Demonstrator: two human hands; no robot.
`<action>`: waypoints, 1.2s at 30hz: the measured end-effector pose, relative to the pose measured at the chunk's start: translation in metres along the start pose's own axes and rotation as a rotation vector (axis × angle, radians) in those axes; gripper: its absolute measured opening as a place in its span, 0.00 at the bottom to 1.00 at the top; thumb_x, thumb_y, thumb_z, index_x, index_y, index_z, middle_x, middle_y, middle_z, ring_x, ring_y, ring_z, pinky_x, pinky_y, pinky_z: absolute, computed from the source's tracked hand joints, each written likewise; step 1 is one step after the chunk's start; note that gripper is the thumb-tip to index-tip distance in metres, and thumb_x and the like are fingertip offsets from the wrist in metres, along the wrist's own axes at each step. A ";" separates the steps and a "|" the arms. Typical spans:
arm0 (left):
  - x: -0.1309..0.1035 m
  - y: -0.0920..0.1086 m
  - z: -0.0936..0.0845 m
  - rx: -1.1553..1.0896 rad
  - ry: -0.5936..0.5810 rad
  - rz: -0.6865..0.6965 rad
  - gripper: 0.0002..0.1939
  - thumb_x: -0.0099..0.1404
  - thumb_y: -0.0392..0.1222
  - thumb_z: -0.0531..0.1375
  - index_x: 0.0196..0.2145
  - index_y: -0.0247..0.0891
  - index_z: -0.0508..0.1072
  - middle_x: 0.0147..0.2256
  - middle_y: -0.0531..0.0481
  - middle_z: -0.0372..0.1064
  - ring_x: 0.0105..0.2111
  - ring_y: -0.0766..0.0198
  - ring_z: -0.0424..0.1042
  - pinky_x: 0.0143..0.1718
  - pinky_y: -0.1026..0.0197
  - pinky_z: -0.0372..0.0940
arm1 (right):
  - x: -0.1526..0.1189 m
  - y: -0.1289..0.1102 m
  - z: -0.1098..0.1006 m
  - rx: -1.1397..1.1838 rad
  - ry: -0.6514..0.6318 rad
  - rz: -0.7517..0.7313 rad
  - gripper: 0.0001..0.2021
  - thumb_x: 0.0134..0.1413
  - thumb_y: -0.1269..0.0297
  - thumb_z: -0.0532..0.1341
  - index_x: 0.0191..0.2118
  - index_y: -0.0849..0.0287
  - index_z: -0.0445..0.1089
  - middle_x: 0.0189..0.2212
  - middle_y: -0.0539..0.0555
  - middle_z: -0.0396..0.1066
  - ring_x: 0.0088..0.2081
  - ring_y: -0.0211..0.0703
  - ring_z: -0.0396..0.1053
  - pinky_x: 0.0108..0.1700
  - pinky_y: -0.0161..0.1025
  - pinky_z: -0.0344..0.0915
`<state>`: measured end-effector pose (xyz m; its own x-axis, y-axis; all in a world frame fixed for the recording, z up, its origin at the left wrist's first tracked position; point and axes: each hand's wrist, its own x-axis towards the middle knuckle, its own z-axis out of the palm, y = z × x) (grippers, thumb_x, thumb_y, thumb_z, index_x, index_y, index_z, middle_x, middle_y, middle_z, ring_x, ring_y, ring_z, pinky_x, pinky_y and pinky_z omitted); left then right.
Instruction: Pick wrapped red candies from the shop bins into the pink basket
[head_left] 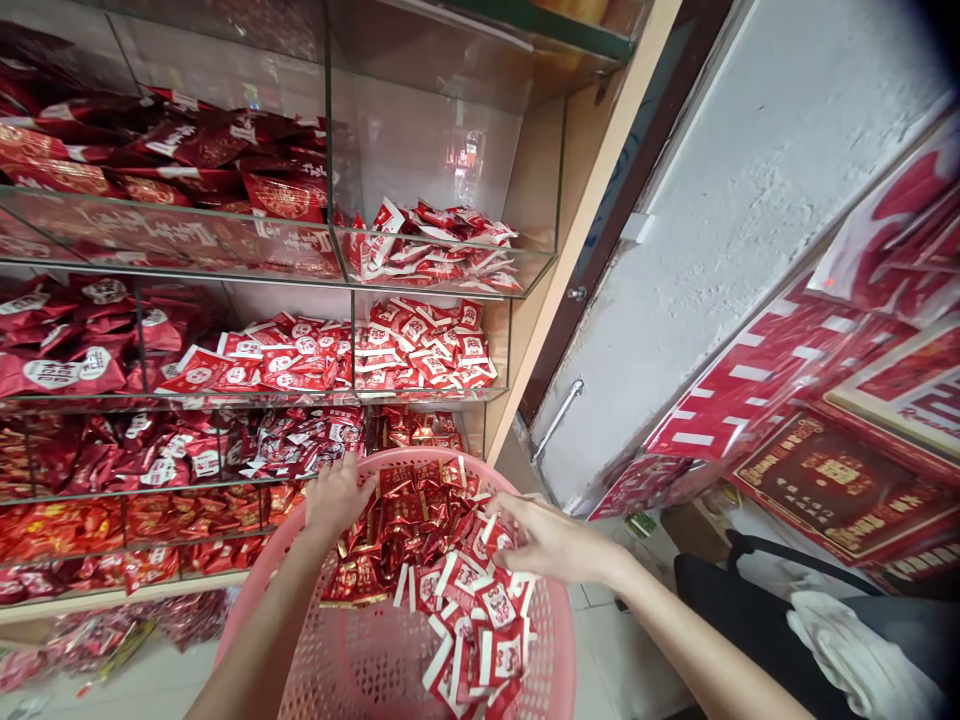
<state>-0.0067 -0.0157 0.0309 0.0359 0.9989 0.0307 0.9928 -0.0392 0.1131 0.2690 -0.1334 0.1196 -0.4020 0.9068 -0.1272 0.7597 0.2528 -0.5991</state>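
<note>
A pink perforated plastic basket [330, 660] holds small shiny red packets with gold print [409, 510] at its far side and red-and-white packets [502, 655] on the right. My left hand [339, 497] lies over the basket's far left rim, fingers spread, with nothing in it. At the right side of the basket, my right hand [544, 537] reaches in over the red-and-white packets. Its fingers are bent round a red-and-white packet [499, 535], and the thumb is apart from the forefinger.
Glass-fronted shelves [510, 290] with compartments of red packets [427, 340] rise behind the basket. Red decorations [750, 380] lean by the wall on the right, near a dark chair [720, 590] with a white cloth [855, 650]. Bagged items [97, 640] lie under the shelves.
</note>
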 end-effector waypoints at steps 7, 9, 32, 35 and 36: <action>0.001 0.000 0.000 0.008 -0.020 0.009 0.28 0.61 0.55 0.44 0.51 0.33 0.60 0.47 0.37 0.66 0.48 0.50 0.63 0.43 0.52 0.58 | -0.046 0.012 0.026 0.127 0.016 0.232 0.10 0.45 0.66 0.57 0.37 0.56 0.60 0.25 0.46 0.63 0.28 0.37 0.60 0.30 0.32 0.55; 0.001 0.000 0.000 0.006 -0.020 0.009 0.28 0.61 0.55 0.45 0.51 0.32 0.60 0.48 0.38 0.66 0.48 0.50 0.63 0.44 0.52 0.57 | -0.051 0.015 0.032 0.121 0.003 0.262 0.10 0.46 0.65 0.56 0.37 0.56 0.61 0.26 0.46 0.64 0.28 0.37 0.61 0.31 0.33 0.55; -0.001 0.000 0.001 0.018 0.002 -0.004 0.27 0.61 0.54 0.45 0.51 0.33 0.60 0.47 0.38 0.67 0.47 0.51 0.63 0.44 0.53 0.58 | 0.013 -0.013 -0.034 -0.210 0.359 0.083 0.12 0.53 0.54 0.54 0.40 0.55 0.63 0.37 0.53 0.66 0.37 0.43 0.66 0.37 0.37 0.58; -0.002 0.001 -0.001 0.012 -0.003 -0.009 0.27 0.61 0.53 0.45 0.51 0.33 0.60 0.47 0.38 0.67 0.47 0.51 0.63 0.44 0.53 0.58 | 0.072 -0.026 -0.058 -0.179 0.527 -0.090 0.12 0.53 0.57 0.54 0.42 0.56 0.61 0.38 0.53 0.67 0.39 0.41 0.65 0.38 0.36 0.59; -0.002 0.001 -0.002 0.012 -0.007 -0.014 0.27 0.61 0.53 0.45 0.51 0.32 0.60 0.47 0.37 0.67 0.47 0.51 0.63 0.44 0.53 0.58 | 0.093 -0.028 -0.063 -0.177 0.567 -0.115 0.13 0.53 0.58 0.55 0.42 0.57 0.61 0.39 0.54 0.67 0.39 0.42 0.65 0.39 0.37 0.59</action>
<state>-0.0058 -0.0181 0.0327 0.0229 0.9995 0.0223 0.9945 -0.0250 0.1020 0.2425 -0.0353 0.1748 -0.1884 0.8963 0.4014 0.8208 0.3681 -0.4368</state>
